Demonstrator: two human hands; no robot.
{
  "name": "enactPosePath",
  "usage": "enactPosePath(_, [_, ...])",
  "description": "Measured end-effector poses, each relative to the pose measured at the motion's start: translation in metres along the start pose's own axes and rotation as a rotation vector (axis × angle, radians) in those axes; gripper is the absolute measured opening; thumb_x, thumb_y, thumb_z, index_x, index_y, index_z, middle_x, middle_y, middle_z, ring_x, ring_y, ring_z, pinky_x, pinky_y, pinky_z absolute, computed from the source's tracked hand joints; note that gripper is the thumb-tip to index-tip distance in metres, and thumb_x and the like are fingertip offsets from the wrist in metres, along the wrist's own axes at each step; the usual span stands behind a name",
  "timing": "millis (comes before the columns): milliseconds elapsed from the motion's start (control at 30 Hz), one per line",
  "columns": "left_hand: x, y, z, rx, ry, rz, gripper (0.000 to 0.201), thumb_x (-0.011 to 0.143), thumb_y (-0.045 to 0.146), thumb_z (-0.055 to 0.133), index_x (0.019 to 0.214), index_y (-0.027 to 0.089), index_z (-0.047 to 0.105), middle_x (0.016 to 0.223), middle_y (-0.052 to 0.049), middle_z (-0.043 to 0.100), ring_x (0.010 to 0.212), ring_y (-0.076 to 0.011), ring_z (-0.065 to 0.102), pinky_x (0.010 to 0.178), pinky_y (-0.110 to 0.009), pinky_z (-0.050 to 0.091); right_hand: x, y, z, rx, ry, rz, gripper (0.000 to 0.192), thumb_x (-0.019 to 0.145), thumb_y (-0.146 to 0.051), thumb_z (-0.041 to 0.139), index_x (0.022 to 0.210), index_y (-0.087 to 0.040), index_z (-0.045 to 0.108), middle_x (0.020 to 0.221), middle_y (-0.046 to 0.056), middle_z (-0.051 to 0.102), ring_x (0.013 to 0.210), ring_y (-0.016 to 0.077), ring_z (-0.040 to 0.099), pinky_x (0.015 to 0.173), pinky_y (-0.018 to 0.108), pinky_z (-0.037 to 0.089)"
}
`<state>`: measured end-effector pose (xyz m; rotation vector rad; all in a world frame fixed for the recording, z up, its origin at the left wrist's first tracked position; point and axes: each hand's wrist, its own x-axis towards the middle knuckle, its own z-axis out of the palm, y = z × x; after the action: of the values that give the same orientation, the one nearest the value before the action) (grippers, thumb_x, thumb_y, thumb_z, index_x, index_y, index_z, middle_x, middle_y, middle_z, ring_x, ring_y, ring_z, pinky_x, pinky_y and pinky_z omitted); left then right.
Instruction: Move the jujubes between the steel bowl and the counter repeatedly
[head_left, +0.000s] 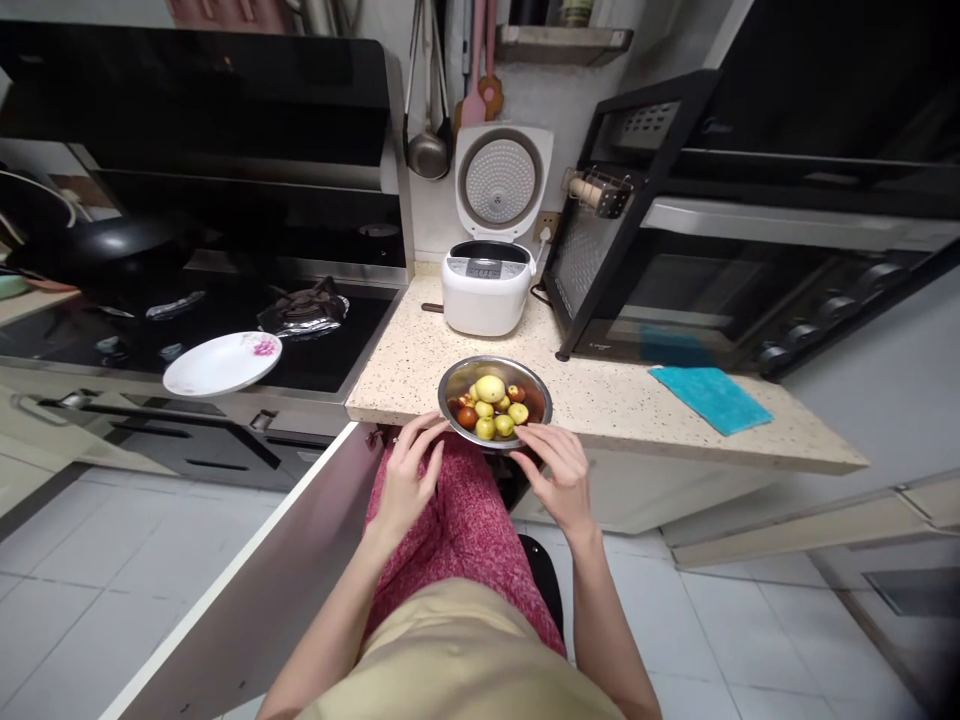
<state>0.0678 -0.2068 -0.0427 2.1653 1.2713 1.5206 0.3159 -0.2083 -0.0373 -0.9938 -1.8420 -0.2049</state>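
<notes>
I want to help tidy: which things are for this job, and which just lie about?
Seem part of the job:
metal bowl, by left hand and right hand
green fruit and brown fruit inside

Probably just lying about:
blue cloth
white plate

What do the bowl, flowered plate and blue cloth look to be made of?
Bowl: likely stainless steel, given its shiny grey rim. Plate: probably glazed ceramic, smooth and white, though melamine is possible. Cloth: some textile, perhaps microfibre, with a soft, matte surface.
</notes>
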Motion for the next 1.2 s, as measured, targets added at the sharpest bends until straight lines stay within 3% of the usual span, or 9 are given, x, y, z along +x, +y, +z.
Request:
enactPosePath(100, [-0.003,-0.002,0.001,-0.006,-0.016,0.017,0.038,0.105,0.020,0.051,0.140,0.030,0.060,0.145,-0.010,0.058,0.138,-0.0248,0.057,0.119,-0.048,0.049,0.000,-0.002,0.007,-0.014,-0.087,-0.039,0.032,0.098,-0.026,0.070,0.130,-0.026,0.070,0.115,0.008,0.079,0.108,0.0259,0.073,0.099,0.048,0.054])
enactPosePath(233, [-0.006,-0.003,0.000,-0.008,-0.065,0.025,0.045,0.106,0.021,0.049,0.149,0.033,0.053,0.154,-0.009,0.052,0.145,-0.0256,0.051,0.122,-0.050,0.046,0.000,-0.003,0.014,-0.038,-0.084,-0.063,0.031,0.101,-0.024,0.065,0.132,-0.025,0.068,0.114,0.008,0.079,0.106,0.0251,0.072,0.097,0.046,0.054])
enactPosePath(500, [-0.012,-0.004,0.006,-0.028,-0.197,0.036,0.053,0.107,0.025,0.047,0.159,0.035,0.040,0.166,-0.008,0.040,0.154,-0.0272,0.040,0.126,-0.054,0.039,0.001,0.007,0.004,-0.094,-0.137,-0.056,0.028,0.101,-0.024,0.063,0.129,-0.025,0.070,0.113,0.007,0.079,0.106,0.0259,0.071,0.096,0.046,0.052])
enactPosePath(733, [-0.011,-0.002,0.008,-0.011,-0.196,0.034,0.053,0.108,0.028,0.047,0.159,0.036,0.038,0.165,-0.009,0.041,0.156,-0.0289,0.036,0.126,-0.058,0.037,0.000,0.013,0.002,-0.138,-0.157,-0.067,0.043,0.097,-0.002,0.046,0.123,-0.024,0.072,0.107,0.006,0.079,0.103,0.0241,0.070,0.093,0.044,0.047])
enactPosePath(900, [0.027,-0.007,0.001,-0.016,-0.164,0.078,0.047,0.108,0.031,0.048,0.154,0.033,0.046,0.160,-0.010,0.046,0.155,-0.0287,0.037,0.127,-0.058,0.035,0.001,0.019,0.000,-0.138,-0.178,-0.068,0.046,0.093,-0.001,0.048,0.122,-0.026,0.074,0.107,0.005,0.079,0.103,0.0245,0.069,0.087,0.042,0.047])
enactPosePath(967, [0.049,-0.012,0.003,-0.033,-0.204,0.091,0.044,0.107,0.034,0.049,0.151,0.031,0.049,0.159,-0.011,0.047,0.154,-0.0291,0.039,0.126,-0.057,0.036,0.006,0.027,-0.002,-0.141,-0.178,-0.077,0.047,0.093,-0.002,0.048,0.123,-0.027,0.074,0.109,0.006,0.079,0.105,0.0250,0.070,0.086,0.042,0.048])
enactPosePath(1200, [0.109,-0.034,0.036,-0.142,-0.363,0.051,0.053,0.104,0.044,0.053,0.153,0.026,0.046,0.163,-0.014,0.040,0.154,-0.0305,0.038,0.128,-0.055,0.032,0.047,0.058,-0.014,-0.134,-0.266,-0.174,0.042,0.098,-0.006,0.053,0.123,-0.031,0.076,0.111,0.004,0.081,0.105,0.0235,0.072,0.089,0.043,0.050])
